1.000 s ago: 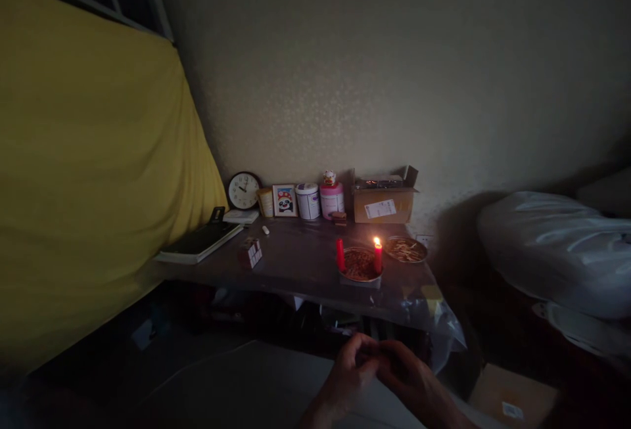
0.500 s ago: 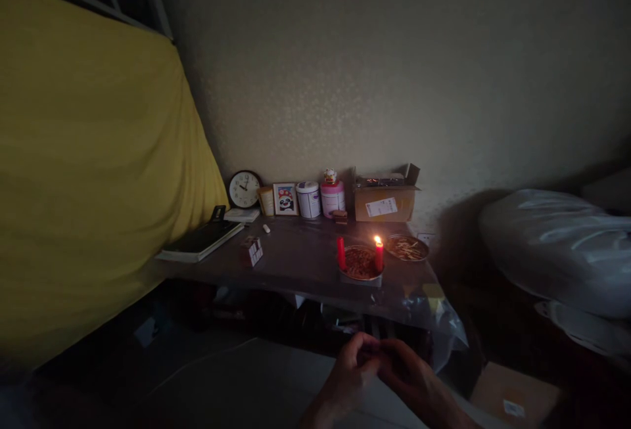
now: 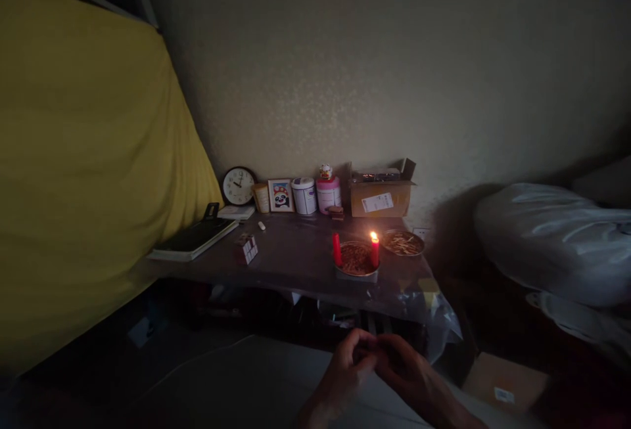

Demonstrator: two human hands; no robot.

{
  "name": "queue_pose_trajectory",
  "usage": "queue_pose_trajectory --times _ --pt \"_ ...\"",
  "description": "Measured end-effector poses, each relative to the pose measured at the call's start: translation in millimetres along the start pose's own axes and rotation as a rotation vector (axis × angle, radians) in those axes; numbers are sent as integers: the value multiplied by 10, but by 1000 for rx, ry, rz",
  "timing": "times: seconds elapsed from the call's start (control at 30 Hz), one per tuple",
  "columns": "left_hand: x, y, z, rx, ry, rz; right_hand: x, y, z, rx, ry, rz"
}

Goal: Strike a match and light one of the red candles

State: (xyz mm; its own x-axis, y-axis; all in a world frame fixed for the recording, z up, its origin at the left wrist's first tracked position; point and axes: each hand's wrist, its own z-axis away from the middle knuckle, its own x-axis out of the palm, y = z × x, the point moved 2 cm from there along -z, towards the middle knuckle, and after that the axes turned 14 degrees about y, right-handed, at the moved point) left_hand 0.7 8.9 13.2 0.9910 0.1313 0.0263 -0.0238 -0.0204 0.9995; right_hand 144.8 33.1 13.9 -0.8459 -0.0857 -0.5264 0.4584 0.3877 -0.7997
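Observation:
In front of the table's near edge, my left hand (image 3: 350, 364) and my right hand (image 3: 405, 364) meet at the fingertips. Both have curled, closed fingers; whatever they may hold is too dark and small to make out. Beyond them on the table stands a round tin (image 3: 355, 269) filled with something grainy and reddish. A lit red candle (image 3: 375, 253) rises at its right side, and an unlit red candle (image 3: 336, 249) at its left. Just behind to the right lies a round dish (image 3: 404, 244) of thin sticks that look like matches.
On the dark table (image 3: 296, 251) are a puzzle cube (image 3: 247, 249), a dark book (image 3: 194, 242), a clock (image 3: 238, 186), a panda picture (image 3: 281, 196), two canisters (image 3: 304, 196) and an opened carton (image 3: 379, 200). A yellow cloth (image 3: 98, 153) hangs left; a large plastic bag (image 3: 537, 238) sits right.
The view has shifted slightly, so the table things appear a little further left and higher. My hands stay together at the fingertips, and the same candle burns.

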Motion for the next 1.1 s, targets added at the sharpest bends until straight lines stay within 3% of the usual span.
queue_pose_trajectory --times 0.23,0.77,1.0,1.1 --pt "0 -10 6 8 -20 1 -13 20 7 -30 31 7" --pt "13 -41 48 22 5 -163 -144 9 -30 34 -116 -38" --pt "-19 -346 36 -72 71 -316 -197 80 7 91 -155 -52" --pt "-60 -462 36 -224 145 -358 -210 208 84 149 -88 11"
